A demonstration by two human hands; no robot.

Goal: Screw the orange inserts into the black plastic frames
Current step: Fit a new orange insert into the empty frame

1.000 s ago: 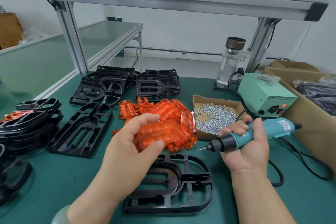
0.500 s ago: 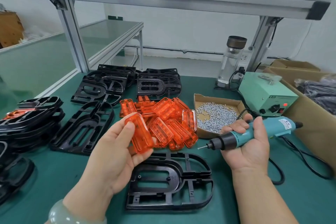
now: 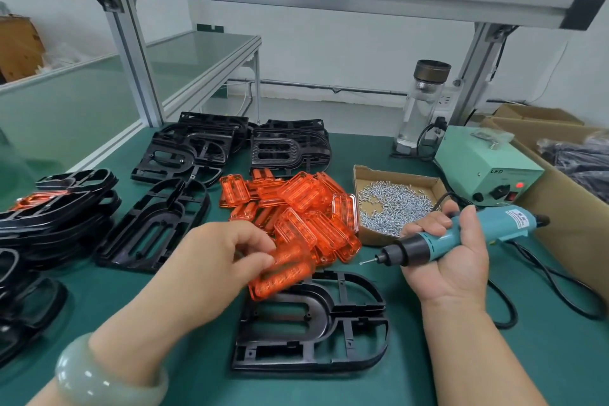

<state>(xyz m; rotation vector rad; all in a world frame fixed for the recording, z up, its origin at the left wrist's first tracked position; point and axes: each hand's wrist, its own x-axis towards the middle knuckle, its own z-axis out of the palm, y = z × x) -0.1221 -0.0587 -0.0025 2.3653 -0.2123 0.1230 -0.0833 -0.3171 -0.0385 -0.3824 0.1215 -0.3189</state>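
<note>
My left hand [image 3: 214,260] pinches an orange insert [image 3: 280,273], blurred, just above the top left corner of a black plastic frame [image 3: 313,323] that lies flat on the green mat in front of me. My right hand [image 3: 451,260] grips a teal electric screwdriver [image 3: 461,234], bit pointing left, above the frame's right side. A heap of several orange inserts [image 3: 296,204] lies behind the frame. A cardboard tray of silver screws [image 3: 392,201] sits to the heap's right.
More black frames are stacked at the left [image 3: 56,208], beside it [image 3: 155,221] and at the back [image 3: 237,148]. A green power supply box [image 3: 484,168], a glass bottle [image 3: 425,102] and cardboard boxes [image 3: 573,217] stand on the right. The screwdriver's cable [image 3: 543,283] loops over the mat.
My left hand has turned palm down and lowered the orange insert rightward to the frame's top left corner. The right hand with the screwdriver has stayed in place.
</note>
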